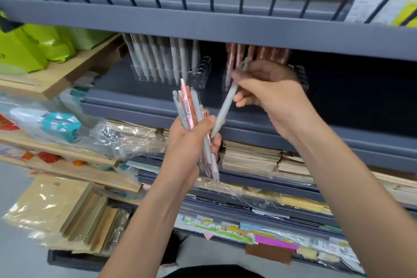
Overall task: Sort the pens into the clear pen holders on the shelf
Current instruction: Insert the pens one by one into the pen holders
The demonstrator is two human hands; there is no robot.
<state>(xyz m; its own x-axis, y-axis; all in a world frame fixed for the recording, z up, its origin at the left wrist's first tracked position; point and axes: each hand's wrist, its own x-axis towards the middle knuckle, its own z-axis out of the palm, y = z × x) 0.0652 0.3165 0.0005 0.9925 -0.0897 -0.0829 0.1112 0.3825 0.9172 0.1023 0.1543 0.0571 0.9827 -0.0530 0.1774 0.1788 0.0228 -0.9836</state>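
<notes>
Two hands work in front of the dark blue shelf [140, 97]. The left hand [187, 144] has its fingers curled tight round a bundle of pens [190, 108], grey and pink ones mixed, standing roughly upright with their tips pointing down past the palm. The right hand [273, 99] pinches a single grey pen [225, 106] between thumb and fingertips near its upper end; the pen slants down and left, its tip just beside the left hand's fingers. On the shelf behind, a clear pen holder [203, 74] carries a row of grey pens [158, 58], with several holes free at its right end. A second clear holder [302, 74], partly hidden by the right hand, holds pink-brown pens [259, 52].
</notes>
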